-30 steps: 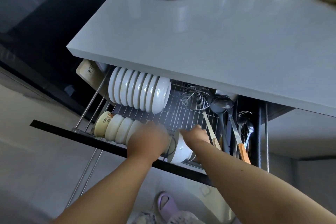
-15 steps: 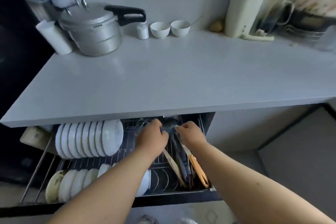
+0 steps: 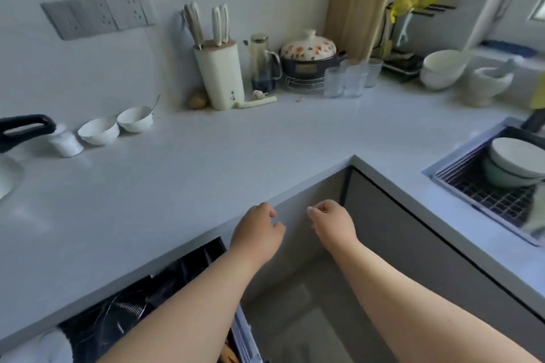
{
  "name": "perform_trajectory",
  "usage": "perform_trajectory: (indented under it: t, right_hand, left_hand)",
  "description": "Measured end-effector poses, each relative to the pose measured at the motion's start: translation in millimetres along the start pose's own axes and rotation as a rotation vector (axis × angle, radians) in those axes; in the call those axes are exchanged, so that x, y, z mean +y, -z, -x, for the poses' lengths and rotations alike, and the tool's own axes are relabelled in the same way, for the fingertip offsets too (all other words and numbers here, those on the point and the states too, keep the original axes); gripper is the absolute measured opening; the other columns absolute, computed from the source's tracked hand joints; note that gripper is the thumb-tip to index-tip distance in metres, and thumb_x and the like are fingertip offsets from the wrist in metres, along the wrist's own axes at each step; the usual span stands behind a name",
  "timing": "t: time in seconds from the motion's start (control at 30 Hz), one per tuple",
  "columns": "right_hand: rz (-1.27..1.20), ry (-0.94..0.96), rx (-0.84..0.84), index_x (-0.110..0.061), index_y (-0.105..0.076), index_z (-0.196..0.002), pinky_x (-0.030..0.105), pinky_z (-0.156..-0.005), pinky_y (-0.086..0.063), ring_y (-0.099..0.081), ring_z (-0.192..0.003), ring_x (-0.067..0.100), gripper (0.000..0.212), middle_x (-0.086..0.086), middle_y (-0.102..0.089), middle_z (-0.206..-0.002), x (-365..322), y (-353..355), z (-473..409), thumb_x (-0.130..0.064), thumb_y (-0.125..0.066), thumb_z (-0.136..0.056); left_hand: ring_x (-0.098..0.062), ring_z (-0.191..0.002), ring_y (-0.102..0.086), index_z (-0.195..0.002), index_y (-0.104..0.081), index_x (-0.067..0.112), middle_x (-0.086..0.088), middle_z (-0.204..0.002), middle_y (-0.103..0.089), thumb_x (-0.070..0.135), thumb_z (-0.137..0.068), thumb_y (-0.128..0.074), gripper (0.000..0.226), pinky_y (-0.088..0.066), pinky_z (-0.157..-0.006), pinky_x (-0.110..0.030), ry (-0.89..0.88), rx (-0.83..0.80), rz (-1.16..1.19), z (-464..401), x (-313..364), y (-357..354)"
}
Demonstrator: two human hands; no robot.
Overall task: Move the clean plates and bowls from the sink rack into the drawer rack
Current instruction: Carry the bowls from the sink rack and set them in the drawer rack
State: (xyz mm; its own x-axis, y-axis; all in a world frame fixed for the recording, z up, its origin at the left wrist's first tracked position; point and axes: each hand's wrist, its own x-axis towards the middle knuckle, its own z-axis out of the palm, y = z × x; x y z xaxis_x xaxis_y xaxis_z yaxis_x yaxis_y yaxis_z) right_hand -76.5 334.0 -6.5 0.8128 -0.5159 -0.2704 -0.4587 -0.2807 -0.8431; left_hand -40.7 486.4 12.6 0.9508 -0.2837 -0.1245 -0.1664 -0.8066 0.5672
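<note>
Both my hands hang in the air in front of the counter's inner corner, fingers loosely curled and holding nothing: my left hand (image 3: 257, 230) and my right hand (image 3: 333, 222) a short gap apart. At the right edge the sink rack (image 3: 483, 197) holds a stack of pale bowls (image 3: 514, 166). The open drawer rack (image 3: 138, 312) shows at the lower left under the counter, partly hidden by my left forearm; a wire strainer lies in it.
The white L-shaped counter (image 3: 206, 174) carries two small white bowls (image 3: 116, 127), a knife block (image 3: 219, 76), a lidded pot (image 3: 308, 57), several glasses (image 3: 349, 78), a large white bowl (image 3: 442, 68) and a mortar (image 3: 488, 81). A pressure cooker handle (image 3: 26, 127) juts in at left.
Both hands have come up out of the drawer rack, empty. My view has swung up and right, from the drawer to the counter corner and the sink rack.
</note>
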Motion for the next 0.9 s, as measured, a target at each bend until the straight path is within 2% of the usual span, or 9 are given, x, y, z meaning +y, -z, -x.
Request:
perform_trajectory:
  t: [0.1, 0.2, 0.3, 0.37, 0.53, 0.63, 0.77, 0.83, 0.9]
  right_hand:
    - [0.016, -0.024, 0.158, -0.019, -0.059, -0.097, 0.03, -0.062, -0.044, -0.061, -0.079, 0.018, 0.014, -0.002, -0.064, -0.085, 25, 66, -31, -0.031, -0.052, -0.094]
    - [0.091, -0.076, 0.327, -0.017, -0.059, -0.096, 0.026, -0.055, -0.038, -0.058, -0.073, 0.017, 0.013, 0.002, -0.065, -0.087, 53, 129, -60, -0.027, -0.051, -0.092]
    - [0.118, -0.149, 0.47, -0.014, -0.061, -0.089, 0.031, -0.061, -0.046, -0.059, -0.078, 0.022, 0.013, 0.004, -0.065, -0.089, 81, 183, -86, -0.021, -0.051, -0.084]
    - [0.156, -0.176, 0.556, -0.013, -0.063, -0.092, 0.031, -0.061, -0.043, -0.057, -0.084, 0.023, 0.017, 0.003, -0.063, -0.091, 98, 213, -96, -0.019, -0.051, -0.082]
    - [0.238, -0.213, 0.637, -0.01, -0.061, -0.089, 0.033, -0.064, -0.044, -0.052, -0.085, 0.023, 0.016, 0.005, -0.058, -0.091, 133, 255, -110, -0.024, -0.056, -0.084]
    - [0.226, -0.233, 0.628, -0.014, -0.059, -0.088, 0.033, -0.066, -0.045, -0.053, -0.086, 0.022, 0.013, 0.002, -0.059, -0.09, 151, 267, -120, -0.026, -0.056, -0.084]
    - [0.138, -0.284, 0.63, -0.014, -0.059, -0.094, 0.033, -0.068, -0.047, -0.057, -0.087, 0.022, 0.017, 0.002, -0.062, -0.091, 169, 285, -135, -0.028, -0.054, -0.086]
    - [0.113, -0.323, 0.628, -0.015, -0.058, -0.1, 0.032, -0.067, -0.043, -0.058, -0.09, 0.022, 0.02, 0.0, -0.062, -0.094, 177, 296, -145, -0.031, -0.052, -0.088]
    - [0.092, -0.358, 0.628, -0.015, -0.057, -0.099, 0.03, -0.062, -0.041, -0.059, -0.086, 0.023, 0.021, 0.0, -0.063, -0.089, 183, 309, -155, -0.032, -0.051, -0.089]
  left_hand:
    - [-0.015, -0.102, -0.056, -0.114, -0.055, 0.019, 0.003, -0.118, -0.058, 0.025, -0.091, -0.05, 0.024, -0.043, -0.083, -0.025, -0.067, -0.053, -0.018, -23, 46, -29]
    - [-0.013, -0.099, -0.056, -0.11, -0.056, 0.021, 0.004, -0.113, -0.058, 0.026, -0.092, -0.05, 0.019, -0.041, -0.078, -0.024, -0.145, -0.082, -0.052, -44, 93, -58]
    - [-0.013, -0.096, -0.053, -0.11, -0.056, 0.019, 0.005, -0.114, -0.054, 0.025, -0.094, -0.049, 0.019, -0.039, -0.075, -0.024, -0.213, -0.123, -0.079, -64, 139, -84]
    - [-0.014, -0.094, -0.053, -0.111, -0.055, 0.019, 0.004, -0.115, -0.053, 0.027, -0.093, -0.048, 0.021, -0.043, -0.078, -0.027, -0.259, -0.149, -0.096, -77, 166, -102]
    - [-0.018, -0.105, -0.051, -0.125, -0.049, 0.015, 0.0, -0.128, -0.046, 0.027, -0.094, -0.047, 0.033, -0.045, -0.084, -0.03, -0.351, -0.231, -0.141, -99, 222, -140]
    - [-0.022, -0.119, -0.045, -0.135, -0.041, 0.011, -0.004, -0.137, -0.04, 0.027, -0.094, -0.045, 0.044, -0.044, -0.095, -0.035, -0.394, -0.263, -0.212, -110, 248, -163]
    - [-0.026, -0.136, -0.027, -0.144, -0.028, 0.01, -0.01, -0.149, -0.028, 0.035, -0.095, -0.041, 0.057, -0.029, -0.111, -0.039, -0.436, -0.3, -0.36, -126, 273, -198]
    - [-0.028, -0.146, -0.007, -0.151, -0.014, 0.013, -0.013, -0.159, -0.009, 0.045, -0.097, -0.036, 0.067, -0.012, -0.119, -0.042, -0.439, -0.355, -0.448, -134, 282, -215]
    - [-0.028, -0.148, 0.007, -0.154, -0.001, 0.015, -0.013, -0.161, 0.007, 0.052, -0.097, -0.03, 0.073, 0.0, -0.12, -0.043, -0.438, -0.411, -0.507, -142, 290, -233]
